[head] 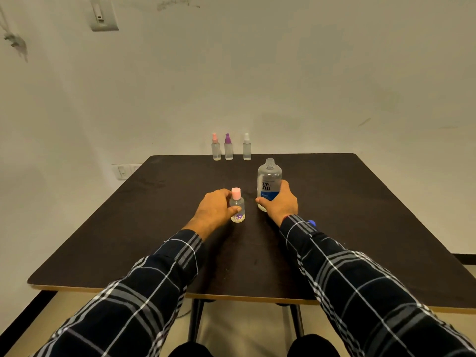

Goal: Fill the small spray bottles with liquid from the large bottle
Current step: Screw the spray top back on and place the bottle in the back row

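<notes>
A large clear bottle with a blue-and-white label stands uncapped on the dark table. My right hand grips its lower part from the right. To its left stands a small clear bottle with a pink cap and a purple flower print, held at its left side between the thumb and fingers of my left hand. At the table's far edge three small spray bottles stand upright in a row: a pink-topped one, a purple-topped one and a white-topped one.
A small blue object lies just behind my right sleeve. The table's far edge meets a pale wall, with a socket plate low on the left. Table legs and the floor show below the near edge.
</notes>
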Action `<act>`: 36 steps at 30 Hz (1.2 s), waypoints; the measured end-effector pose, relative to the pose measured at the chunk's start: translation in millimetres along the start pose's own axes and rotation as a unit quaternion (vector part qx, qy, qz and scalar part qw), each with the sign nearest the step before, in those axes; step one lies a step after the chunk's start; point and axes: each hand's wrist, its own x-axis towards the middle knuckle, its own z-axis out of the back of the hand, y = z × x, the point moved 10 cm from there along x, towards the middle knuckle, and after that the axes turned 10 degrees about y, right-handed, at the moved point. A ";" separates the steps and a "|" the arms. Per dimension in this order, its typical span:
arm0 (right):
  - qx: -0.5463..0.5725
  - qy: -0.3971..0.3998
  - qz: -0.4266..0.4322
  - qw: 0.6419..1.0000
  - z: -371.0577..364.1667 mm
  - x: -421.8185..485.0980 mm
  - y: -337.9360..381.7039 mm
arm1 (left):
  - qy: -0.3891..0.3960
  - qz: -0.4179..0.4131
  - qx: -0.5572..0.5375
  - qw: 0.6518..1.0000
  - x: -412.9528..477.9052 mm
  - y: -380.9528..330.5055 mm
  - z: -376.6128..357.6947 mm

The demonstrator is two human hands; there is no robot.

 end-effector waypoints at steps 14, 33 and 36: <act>-0.009 -0.022 -0.045 0.999 16.3 33.5 -12.6 | -0.017 -0.032 0.015 0.999 83.4 -29.5 33.6; -0.030 -0.103 -0.067 0.992 15.1 33.9 -21.7 | -0.019 -0.094 0.018 0.995 237.8 -66.9 32.3; -0.049 -0.114 -0.076 0.989 13.7 34.3 -23.2 | -0.020 -0.096 0.002 0.995 251.4 -68.6 24.4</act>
